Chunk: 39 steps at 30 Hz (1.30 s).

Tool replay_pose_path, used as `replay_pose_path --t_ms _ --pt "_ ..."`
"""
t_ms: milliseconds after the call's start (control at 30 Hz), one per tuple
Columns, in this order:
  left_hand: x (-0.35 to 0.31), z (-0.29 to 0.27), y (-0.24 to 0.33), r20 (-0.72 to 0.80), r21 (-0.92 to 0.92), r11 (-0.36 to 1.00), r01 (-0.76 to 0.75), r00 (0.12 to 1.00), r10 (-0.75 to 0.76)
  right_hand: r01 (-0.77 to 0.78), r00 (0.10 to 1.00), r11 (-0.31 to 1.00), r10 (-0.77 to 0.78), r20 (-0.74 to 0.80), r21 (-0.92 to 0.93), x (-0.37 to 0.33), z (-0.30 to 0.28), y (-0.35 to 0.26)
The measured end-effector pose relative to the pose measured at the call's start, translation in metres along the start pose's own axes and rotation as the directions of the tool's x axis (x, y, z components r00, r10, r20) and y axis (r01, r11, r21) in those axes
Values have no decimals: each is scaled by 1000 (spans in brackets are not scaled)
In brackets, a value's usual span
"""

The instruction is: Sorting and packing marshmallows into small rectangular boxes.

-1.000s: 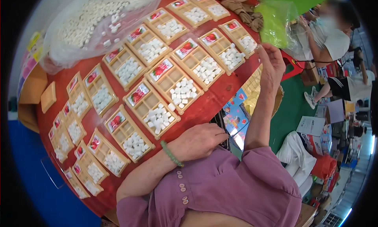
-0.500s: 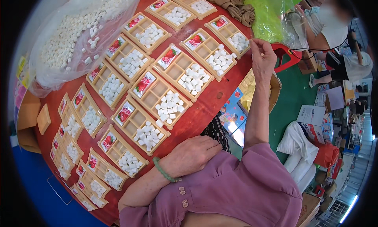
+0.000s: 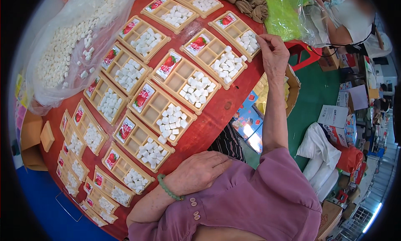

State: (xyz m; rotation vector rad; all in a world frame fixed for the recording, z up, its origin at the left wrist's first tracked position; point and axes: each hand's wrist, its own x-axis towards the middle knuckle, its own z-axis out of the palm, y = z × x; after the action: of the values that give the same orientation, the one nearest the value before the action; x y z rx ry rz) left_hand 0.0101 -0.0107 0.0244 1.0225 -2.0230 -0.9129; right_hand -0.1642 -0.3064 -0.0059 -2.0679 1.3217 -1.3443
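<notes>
My right hand [image 3: 274, 57] reaches to the right end of a beige divided tray [image 3: 225, 26], its fingers pinched together at the edge beside the white pieces [image 3: 248, 41]. Whatever lies between those fingertips is hidden. Lying against my purple top is my left hand [image 3: 204, 168], fingers stretched out, with nothing in it. Several more trays [image 3: 150, 101] stand in rows on the red table. Each nearby one has a packet with a strawberry picture [image 3: 168, 65], small bare compartments and a larger one heaped with white, marshmallow-like pieces [image 3: 198, 89].
A big clear bag [image 3: 62, 59] of white pieces lies open at the far left, near a small beige block [image 3: 47, 136]. Brown cloth [image 3: 246, 3] and a bright green bag [image 3: 284, 17] lie at the back. A red stool [image 3: 307, 55] and an open carton [image 3: 292, 90] stand right of the table.
The trays and table have shifted a little left and down in the view. My right hand's fingertips have come slightly further over the tray's edge. My left hand stays resting.
</notes>
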Motion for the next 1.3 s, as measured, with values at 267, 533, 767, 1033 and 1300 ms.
replay_pose_path --t_ms 267,533,767,1033,1300 --pt "-1 0 -1 5 -4 1000 1 1000 -1 153 988 970 -147 46 -190 -4 -5 -4" --pt "-2 1 -1 6 3 1000 -3 1000 3 289 940 906 -208 270 -309 -15 -15 -22" --pt "-2 0 -2 10 -6 1000 -13 1000 13 336 861 857 -113 495 -390 -28 -18 -26" --pt "-1 0 -2 10 -18 1000 -3 1000 4 253 890 919 -98 446 -304 -28 -23 -32" --pt "-2 1 -2 -1 -9 1000 -5 1000 5 355 872 881 -191 451 -312 -31 -22 -20"
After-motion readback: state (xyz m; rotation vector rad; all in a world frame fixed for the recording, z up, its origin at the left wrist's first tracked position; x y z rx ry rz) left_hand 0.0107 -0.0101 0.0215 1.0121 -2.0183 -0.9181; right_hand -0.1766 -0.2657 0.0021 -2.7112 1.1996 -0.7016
